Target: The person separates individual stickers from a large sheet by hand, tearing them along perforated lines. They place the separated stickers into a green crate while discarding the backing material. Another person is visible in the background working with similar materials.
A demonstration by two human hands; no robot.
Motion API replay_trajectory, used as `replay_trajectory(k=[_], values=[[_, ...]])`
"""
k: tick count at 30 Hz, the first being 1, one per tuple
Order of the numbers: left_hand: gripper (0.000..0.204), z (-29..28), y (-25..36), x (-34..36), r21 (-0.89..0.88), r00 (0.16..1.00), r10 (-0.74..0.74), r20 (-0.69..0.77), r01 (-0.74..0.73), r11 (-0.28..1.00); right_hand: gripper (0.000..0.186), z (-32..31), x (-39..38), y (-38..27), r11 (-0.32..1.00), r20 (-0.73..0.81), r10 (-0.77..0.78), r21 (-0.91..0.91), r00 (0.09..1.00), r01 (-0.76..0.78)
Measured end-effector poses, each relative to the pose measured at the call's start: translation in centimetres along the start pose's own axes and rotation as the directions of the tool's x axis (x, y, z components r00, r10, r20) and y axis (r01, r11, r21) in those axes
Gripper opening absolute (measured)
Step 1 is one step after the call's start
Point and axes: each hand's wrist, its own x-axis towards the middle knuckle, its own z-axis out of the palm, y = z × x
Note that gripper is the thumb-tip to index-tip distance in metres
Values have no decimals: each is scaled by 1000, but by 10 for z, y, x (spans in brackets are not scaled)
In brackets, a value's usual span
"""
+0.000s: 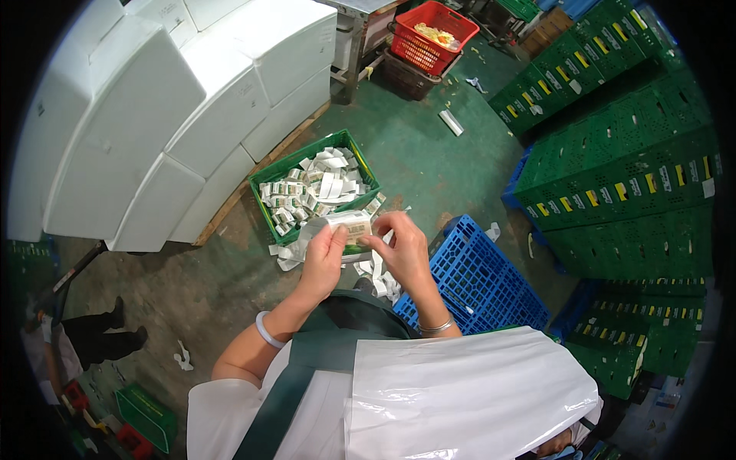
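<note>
My left hand [325, 259] is closed around what looks like a roll of printed labels [356, 229], white with beige and green print. At its right edge the fingers of my right hand [404, 247] are curled in a pinch against the printed face. Just beyond my hands stands a green crate [369, 162], filled with many small white-and-green printed bundles [290, 202] and loose white strips [334, 185]. More white strips hang or lie below the roll, partly hidden by my hands.
White boxes [222, 92] are stacked on a wooden pallet at the left. A blue plastic pallet [491, 280] lies to my right, with green crates [613, 184] stacked beyond. At the back sits a red basket [418, 54]. Another person's dark-trousered legs [96, 326] show at far left.
</note>
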Motion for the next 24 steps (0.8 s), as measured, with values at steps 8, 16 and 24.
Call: replay_trajectory(k=[8,16,24], values=[[23,-3,-14,1,-12,975,-139,175,143,990,13,-6,7,26,701,85,358,633,930,-328],[24,3,-6,0,-21,997,-27,69,28,999,21,7,-3,8,976,-120,86,210,989,-59],[28,-7,-15,-5,-64,904,-205,374,246,967,14,-6,1,24,668,238,305,636,922,-385]])
